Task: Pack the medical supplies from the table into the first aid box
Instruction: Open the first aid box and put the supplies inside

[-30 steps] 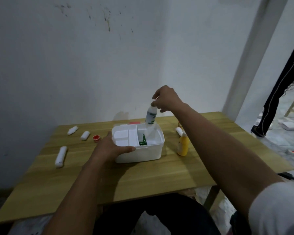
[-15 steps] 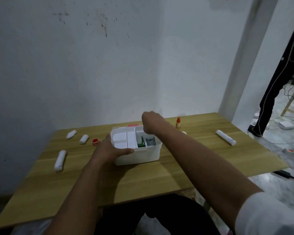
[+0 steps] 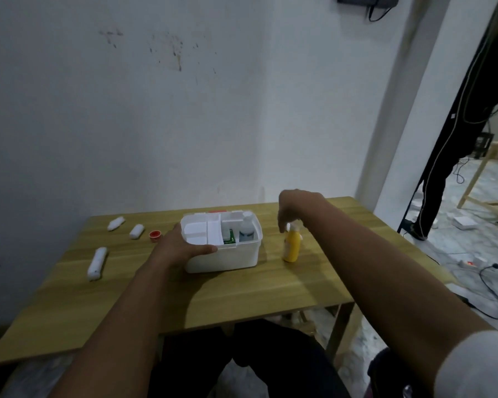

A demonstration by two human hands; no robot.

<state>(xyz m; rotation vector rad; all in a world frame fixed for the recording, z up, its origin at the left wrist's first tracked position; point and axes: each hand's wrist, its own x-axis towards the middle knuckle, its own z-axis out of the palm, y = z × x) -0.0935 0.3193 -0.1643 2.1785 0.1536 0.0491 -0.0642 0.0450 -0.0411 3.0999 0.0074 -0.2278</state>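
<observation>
The white first aid box (image 3: 236, 258) stands open in the middle of the wooden table (image 3: 242, 294). Inside it are a white tray insert, a green packet (image 3: 229, 237) and a white bottle (image 3: 246, 229) standing upright. My left hand (image 3: 181, 245) rests on the box's left front rim, thumb along the edge. My right hand (image 3: 295, 206) hovers just above the top of a yellow bottle (image 3: 292, 246) standing right of the box, fingers pointing down and slightly apart, holding nothing.
Left of the box lie three white rolls (image 3: 97, 262) (image 3: 136, 231) (image 3: 116, 223) and a small red cap (image 3: 155, 234). The wall runs behind the table. A person in dark clothes (image 3: 443, 179), cables and a power strip (image 3: 469, 263) occupy the floor at right.
My right hand lowered the white bottle into the box, let it go, and moved right over the yellow bottle. My left hand stayed on the box rim.
</observation>
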